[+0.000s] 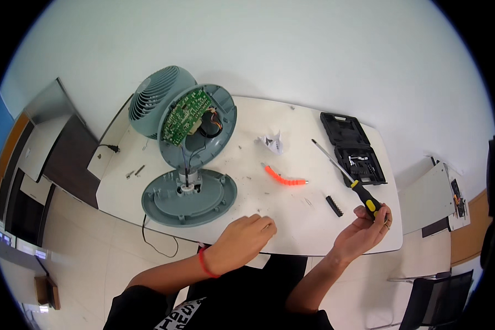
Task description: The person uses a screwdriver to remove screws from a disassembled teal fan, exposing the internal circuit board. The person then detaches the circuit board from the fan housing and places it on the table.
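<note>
Left on the surface stands the fan: grille behind, shell before it with the circuit board inside, base nearest. Metal pieces lie left of the base. Mid-surface, the paper sits behind the flexible shaft; to its right—the bit holder, with the tool case farther back. The screwdriver is in the right grip—the left grip is before the base, rightward.

The person wears a black top with short sleeves, one at seven o'clock, the other at five. A white patch with bold black lettering shows toward seven. A thin red bracelet circles the left hand's wrist; the right hand, at four o'clock, bears a ring.
</note>
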`<state>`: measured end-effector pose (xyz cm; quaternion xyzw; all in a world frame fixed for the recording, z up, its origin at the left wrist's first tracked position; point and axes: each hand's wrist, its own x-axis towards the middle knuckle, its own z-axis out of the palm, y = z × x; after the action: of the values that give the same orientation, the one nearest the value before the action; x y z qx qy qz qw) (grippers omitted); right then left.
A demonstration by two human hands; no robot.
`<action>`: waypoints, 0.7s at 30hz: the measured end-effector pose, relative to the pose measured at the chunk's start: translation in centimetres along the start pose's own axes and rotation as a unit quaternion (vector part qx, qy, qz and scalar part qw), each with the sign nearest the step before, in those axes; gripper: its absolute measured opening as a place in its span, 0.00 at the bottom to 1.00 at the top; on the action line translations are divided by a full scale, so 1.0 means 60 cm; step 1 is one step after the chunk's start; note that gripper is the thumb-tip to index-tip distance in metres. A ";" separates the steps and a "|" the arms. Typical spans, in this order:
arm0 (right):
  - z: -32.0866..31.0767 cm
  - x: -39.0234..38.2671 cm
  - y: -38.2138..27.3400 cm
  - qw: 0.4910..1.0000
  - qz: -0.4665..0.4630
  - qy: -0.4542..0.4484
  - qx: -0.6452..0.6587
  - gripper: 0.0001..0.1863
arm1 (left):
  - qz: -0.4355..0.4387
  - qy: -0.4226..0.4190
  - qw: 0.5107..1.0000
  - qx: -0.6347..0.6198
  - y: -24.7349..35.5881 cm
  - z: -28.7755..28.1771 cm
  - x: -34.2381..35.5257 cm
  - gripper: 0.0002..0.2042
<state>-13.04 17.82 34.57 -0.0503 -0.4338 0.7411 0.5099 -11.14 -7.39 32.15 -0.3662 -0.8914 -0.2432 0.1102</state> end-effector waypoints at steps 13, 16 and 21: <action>-0.055 -0.019 -0.023 0.999 0.034 -0.020 -0.009 0.12 | -0.019 0.073 0.994 0.075 0.000 0.074 0.038 0.16; -0.036 -0.028 -0.017 0.994 0.067 -0.068 -0.050 0.13 | -0.003 0.098 0.995 0.025 0.046 -0.024 0.017 0.16; 0.029 -0.072 0.013 0.976 0.112 -0.183 -0.039 0.12 | -0.123 0.219 0.956 0.152 -0.033 -0.217 -0.028 0.17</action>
<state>-12.44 13.24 33.54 0.0178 -0.5402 0.7726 0.3332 -11.10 -16.32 42.00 -0.1702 -0.9101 -0.1907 0.3263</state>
